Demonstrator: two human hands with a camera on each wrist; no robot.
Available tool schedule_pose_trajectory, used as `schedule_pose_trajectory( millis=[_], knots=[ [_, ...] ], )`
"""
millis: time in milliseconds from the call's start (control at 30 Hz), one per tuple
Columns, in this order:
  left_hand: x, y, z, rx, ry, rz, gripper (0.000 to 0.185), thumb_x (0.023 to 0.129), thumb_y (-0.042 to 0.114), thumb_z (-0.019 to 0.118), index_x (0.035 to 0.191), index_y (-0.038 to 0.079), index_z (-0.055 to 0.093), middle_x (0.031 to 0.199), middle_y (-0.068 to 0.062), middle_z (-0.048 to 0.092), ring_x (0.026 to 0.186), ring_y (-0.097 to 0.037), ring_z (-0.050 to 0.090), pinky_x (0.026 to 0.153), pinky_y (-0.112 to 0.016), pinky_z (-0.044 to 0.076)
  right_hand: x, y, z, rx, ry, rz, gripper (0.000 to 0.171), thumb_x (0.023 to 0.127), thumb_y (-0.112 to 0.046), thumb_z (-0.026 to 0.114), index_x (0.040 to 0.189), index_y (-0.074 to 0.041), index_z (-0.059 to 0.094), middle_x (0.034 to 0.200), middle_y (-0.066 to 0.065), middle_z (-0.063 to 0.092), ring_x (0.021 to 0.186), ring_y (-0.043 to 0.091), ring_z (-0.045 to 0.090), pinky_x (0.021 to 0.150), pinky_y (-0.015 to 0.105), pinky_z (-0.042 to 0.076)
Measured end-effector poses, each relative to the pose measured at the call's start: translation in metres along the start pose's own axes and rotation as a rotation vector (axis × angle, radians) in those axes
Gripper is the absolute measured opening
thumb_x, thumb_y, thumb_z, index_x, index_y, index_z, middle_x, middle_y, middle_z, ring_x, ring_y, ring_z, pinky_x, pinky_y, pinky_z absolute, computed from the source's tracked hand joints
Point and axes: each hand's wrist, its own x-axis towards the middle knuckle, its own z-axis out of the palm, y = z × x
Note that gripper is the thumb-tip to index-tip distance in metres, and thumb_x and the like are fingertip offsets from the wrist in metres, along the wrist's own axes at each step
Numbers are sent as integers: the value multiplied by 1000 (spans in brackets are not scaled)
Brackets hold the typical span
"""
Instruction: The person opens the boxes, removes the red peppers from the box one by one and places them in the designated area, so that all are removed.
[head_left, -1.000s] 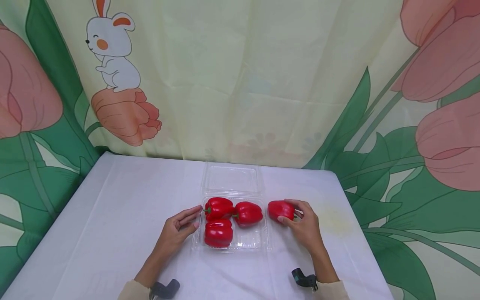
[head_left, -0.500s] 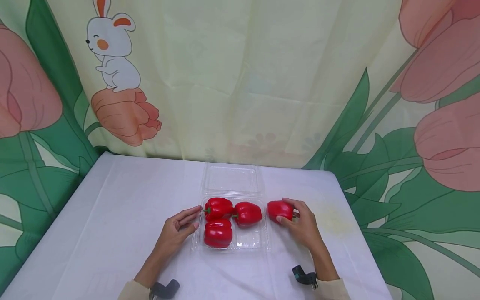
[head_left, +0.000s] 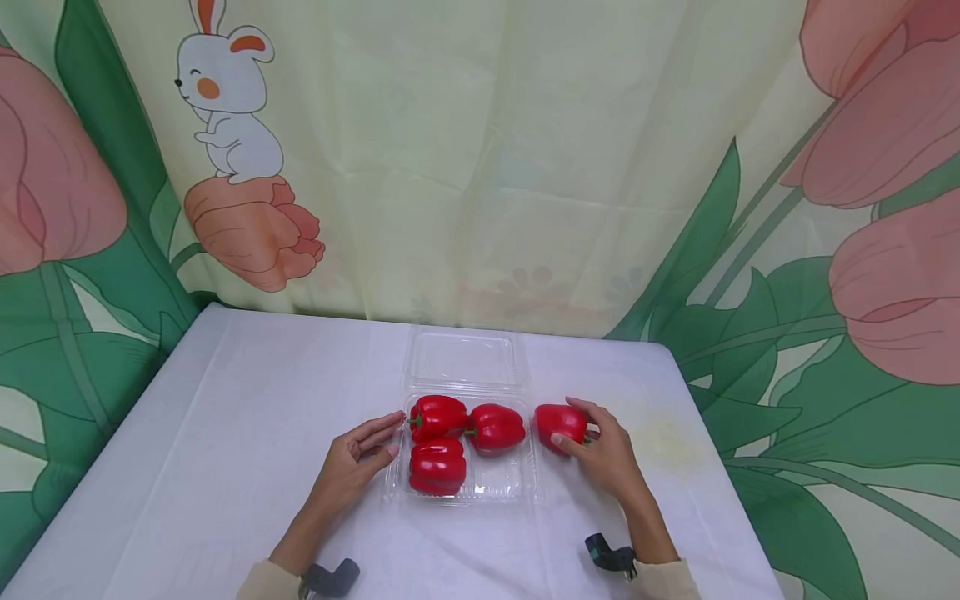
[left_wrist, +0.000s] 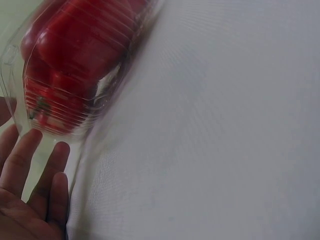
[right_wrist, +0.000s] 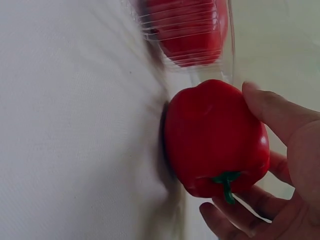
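Observation:
My right hand [head_left: 609, 454] holds a red bell pepper [head_left: 558, 423] between thumb and fingers, just right of a clear plastic clamshell box [head_left: 495, 485]. In the right wrist view, this pepper [right_wrist: 215, 135] lies on its side by the white cloth, its green stem [right_wrist: 227, 185] pointing back to my palm. Three more red bell peppers lie inside the box: one at the back left [head_left: 438, 417], one at the back right [head_left: 497, 428], one at the front left [head_left: 437, 468]. At the box's left wall, my left hand [head_left: 356, 454] has its fingers extended, fingertips [left_wrist: 32, 135] right at the rim.
The box's transparent lid [head_left: 465, 358] lies folded back behind it on the white-covered table [head_left: 285, 375]. A printed curtain [head_left: 487, 183] with tulips and a rabbit hangs behind the table. Dark wrist cameras [head_left: 611, 557] sit on both wrists.
The right thumb has shifted slightly left over the held pepper, and its stem end has turned a little toward me. The left hand, the box and its peppers stay in place.

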Motion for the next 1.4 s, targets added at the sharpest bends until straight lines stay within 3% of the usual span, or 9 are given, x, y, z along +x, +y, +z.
schedule_pose_trajectory(
  millis=[333,933,1400],
  knots=[
    [0,1,0,-2,-1,-4,50,92,22,72,139,18,56,143,-2,59,132,-19,56,97,-12,48,-2,-3,-1,-15,53,-23,86,70,-36,90,145,-33,47,147,5,47,131,31,48,90,48,58],
    [0,2,1,-11,3,-12,48,92,19,72,138,18,57,143,-4,60,132,-22,57,94,-13,50,-16,-30,-14,-83,254,-188,80,71,-34,90,141,-36,51,144,0,51,128,25,51,85,52,59],
    [0,0,1,0,4,1,48,92,19,72,138,19,57,142,-3,60,132,-21,57,95,-13,49,-30,-50,-1,2,217,-255,81,68,-29,93,138,-40,53,141,-6,52,125,19,53,83,46,61]
  ],
)
